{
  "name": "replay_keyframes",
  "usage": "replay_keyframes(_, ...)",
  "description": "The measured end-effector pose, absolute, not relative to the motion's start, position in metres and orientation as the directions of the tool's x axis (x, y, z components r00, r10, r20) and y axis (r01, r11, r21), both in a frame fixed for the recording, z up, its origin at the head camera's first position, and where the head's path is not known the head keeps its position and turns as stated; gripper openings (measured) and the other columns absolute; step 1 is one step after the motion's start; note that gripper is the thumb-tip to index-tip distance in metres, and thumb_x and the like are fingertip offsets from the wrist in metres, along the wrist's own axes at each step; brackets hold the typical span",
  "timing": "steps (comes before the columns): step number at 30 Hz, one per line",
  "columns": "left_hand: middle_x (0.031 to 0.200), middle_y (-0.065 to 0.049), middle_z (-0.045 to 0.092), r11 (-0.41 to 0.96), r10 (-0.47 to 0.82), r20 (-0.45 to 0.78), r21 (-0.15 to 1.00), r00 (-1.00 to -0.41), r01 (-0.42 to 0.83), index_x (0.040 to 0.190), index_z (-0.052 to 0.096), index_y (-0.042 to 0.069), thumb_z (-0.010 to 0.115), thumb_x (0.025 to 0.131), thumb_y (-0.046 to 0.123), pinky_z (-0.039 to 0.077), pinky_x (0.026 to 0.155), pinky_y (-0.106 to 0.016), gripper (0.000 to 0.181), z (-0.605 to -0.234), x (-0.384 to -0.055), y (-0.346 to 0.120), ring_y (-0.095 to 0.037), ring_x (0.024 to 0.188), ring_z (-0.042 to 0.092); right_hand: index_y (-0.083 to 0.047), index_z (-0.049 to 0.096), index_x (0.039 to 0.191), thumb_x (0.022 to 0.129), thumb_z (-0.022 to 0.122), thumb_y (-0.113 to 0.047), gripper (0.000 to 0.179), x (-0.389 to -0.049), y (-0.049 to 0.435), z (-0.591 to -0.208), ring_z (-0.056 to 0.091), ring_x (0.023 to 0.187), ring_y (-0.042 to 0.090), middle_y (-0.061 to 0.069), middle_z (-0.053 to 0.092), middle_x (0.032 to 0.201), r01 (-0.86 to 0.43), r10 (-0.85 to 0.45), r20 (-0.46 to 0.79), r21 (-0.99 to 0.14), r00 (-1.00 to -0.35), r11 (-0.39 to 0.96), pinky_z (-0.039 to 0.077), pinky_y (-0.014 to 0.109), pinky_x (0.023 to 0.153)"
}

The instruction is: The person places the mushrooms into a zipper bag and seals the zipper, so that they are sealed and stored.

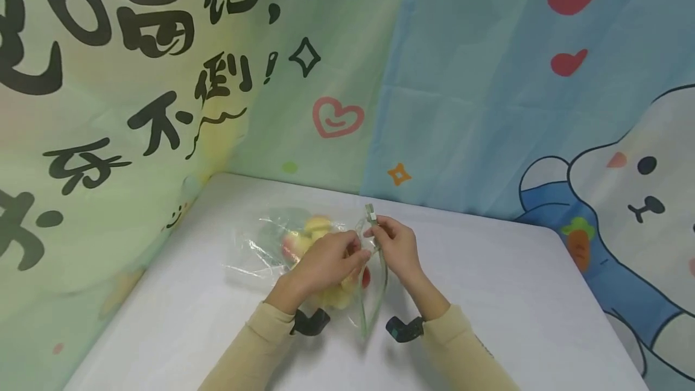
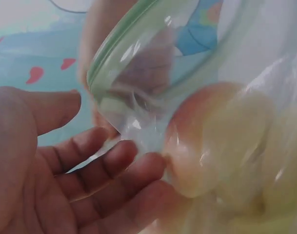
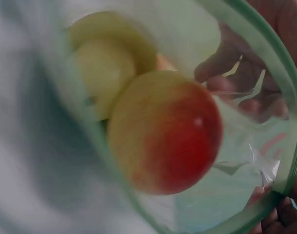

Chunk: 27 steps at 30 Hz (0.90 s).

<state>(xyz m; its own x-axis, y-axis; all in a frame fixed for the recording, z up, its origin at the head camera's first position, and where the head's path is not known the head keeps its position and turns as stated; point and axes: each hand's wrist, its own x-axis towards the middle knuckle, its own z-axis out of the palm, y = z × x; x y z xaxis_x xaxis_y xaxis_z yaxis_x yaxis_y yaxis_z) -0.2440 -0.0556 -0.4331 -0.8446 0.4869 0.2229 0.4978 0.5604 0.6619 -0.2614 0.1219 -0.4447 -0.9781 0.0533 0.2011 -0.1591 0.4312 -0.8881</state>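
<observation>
A clear zip bag [image 1: 250,253] with a green zip edge [image 1: 386,276] lies on the table, its mouth gaping toward the right. Inside, a red-and-yellow apple [image 3: 170,134] sits close to the opening, with yellow fruit [image 3: 102,63] behind it. My right hand [image 1: 399,247] pinches the far corner of the zip edge and holds it up. Beside the bag's mouth is my left hand [image 1: 328,261]; in the left wrist view its thumb stands apart and its loosely bent fingers [image 2: 114,165] lie along the plastic near the apple.
The white table [image 1: 488,294] has a back edge running along a printed cloth [image 1: 456,77] with hearts, lettering and a cartoon bear. A black wrist camera [image 1: 404,329] sits on the right wrist, another [image 1: 312,322] on the left.
</observation>
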Motion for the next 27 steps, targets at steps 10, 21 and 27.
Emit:
replay_keyframes(10, 0.109, -0.009, 0.06, 0.51, 0.167, 0.624, 0.608, -0.763, 0.609, 0.123, 0.054, 0.006, 0.068, 0.092, 0.017, 0.049, 0.073, -0.03, 0.036, -0.397, -0.248, -0.05, -0.022, 0.095, 0.059, -0.002, 0.069, 0.114, 0.095, 0.06, -0.003, 0.022, -0.248, 0.131, -0.376, 0.045, 0.051, 0.008, 0.007, 0.071, 0.081, -0.523, -0.263, 0.456, -0.675, -0.851, 0.521, 0.037, 0.025, 0.05)
replay_keyframes(21, 0.104, -0.009, 0.065, 0.401, 0.131, 0.839, 0.442, -0.528, 0.802, 0.085, 0.064, 0.006, 0.075, 0.086, 0.016, 0.047, 0.082, -0.038, 0.015, -0.363, -0.244, -0.045, -0.027, 0.099, 0.057, -0.004, 0.07, 0.114, 0.095, 0.058, 0.001, 0.023, -0.227, 0.146, -0.32, 0.046, 0.058, 0.011, 0.001, 0.064, 0.081, -0.654, -0.436, 0.491, -0.505, -0.755, 0.564, 0.041, 0.027, 0.057)
replay_keyframes(27, 0.083, -0.005, 0.065, 0.319, 0.09, 0.894, 0.391, -0.439, 0.863, 0.083, 0.063, 0.006, 0.074, 0.085, 0.009, 0.049, 0.072, -0.034, 0.011, -0.343, -0.236, -0.038, -0.023, 0.081, 0.059, -0.005, 0.073, 0.107, 0.089, 0.062, 0.008, 0.024, -0.224, 0.155, -0.283, 0.053, 0.068, 0.012, 0.0, 0.063, 0.079, -0.768, -0.544, 0.554, -0.345, -0.63, 0.539, 0.046, 0.029, 0.064)
